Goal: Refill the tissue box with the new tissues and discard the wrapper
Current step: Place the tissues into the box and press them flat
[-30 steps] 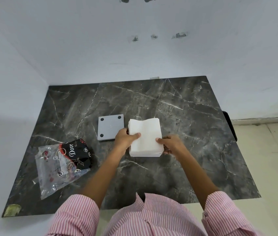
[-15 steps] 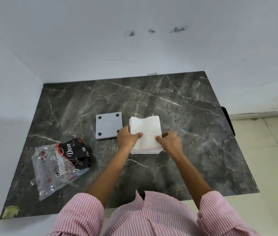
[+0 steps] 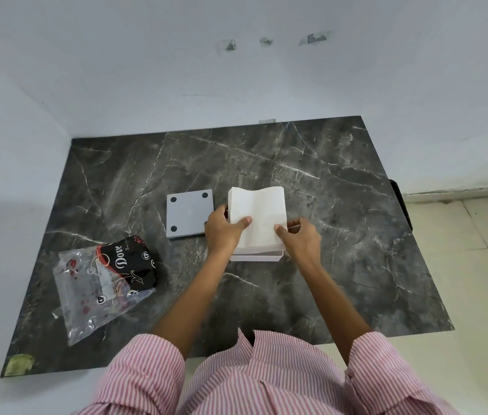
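Observation:
A white stack of tissues sits partly inside a white tissue box, whose near wall shows just below the stack. My left hand grips the stack's left side with the thumb pressed on top. My right hand grips the right side the same way. A grey square box panel with black round feet lies flat just left of the stack, one foot hidden by my left hand. The empty clear and black tissue wrapper lies crumpled at the front left of the table.
Everything rests on a dark marble table set into a white wall corner. A yellowish scrap sits at the table's front left corner. Pale floor tiles lie to the right.
The tissue stack has sunk lower between my hands, and the box's near wall now shows below it. Both hands stayed on its sides.

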